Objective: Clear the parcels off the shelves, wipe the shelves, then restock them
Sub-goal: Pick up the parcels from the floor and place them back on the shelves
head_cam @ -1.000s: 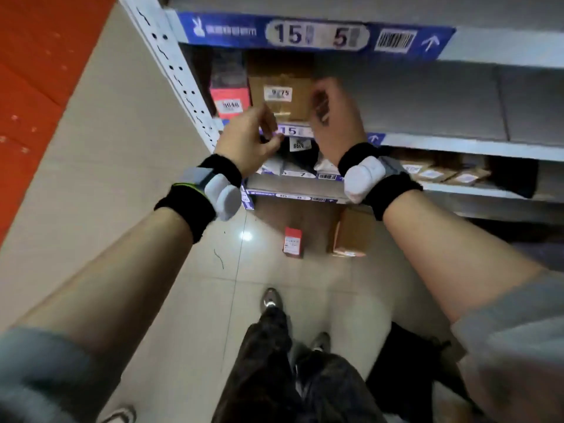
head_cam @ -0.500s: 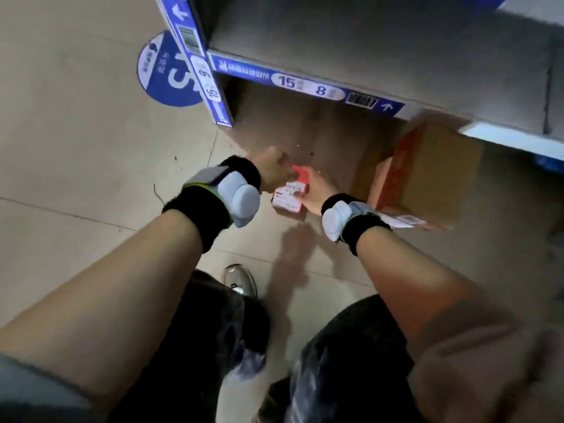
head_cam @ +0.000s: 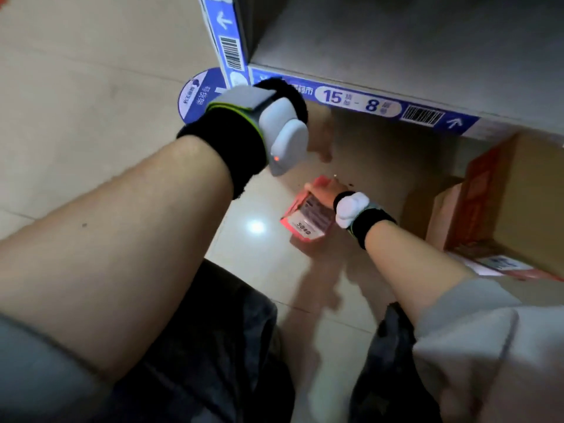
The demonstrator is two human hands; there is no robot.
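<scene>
Two parcels on floor beneath bottom shelf [head_cam: 396, 47] | red box [head_cam: 305, 219] lying flat, long axis running away toward shelf, gripped by right hand [head_cam: 325, 192] | brown carton [head_cam: 515, 203] alongside | left hand [head_cam: 319, 134] grip unclear, mostly hidden

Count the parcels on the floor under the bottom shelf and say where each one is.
2. A small red parcel lies on the tiles, gripped by the right hand. A large brown box sits to its right, partly under the shelf. More may be hidden beneath.
</scene>
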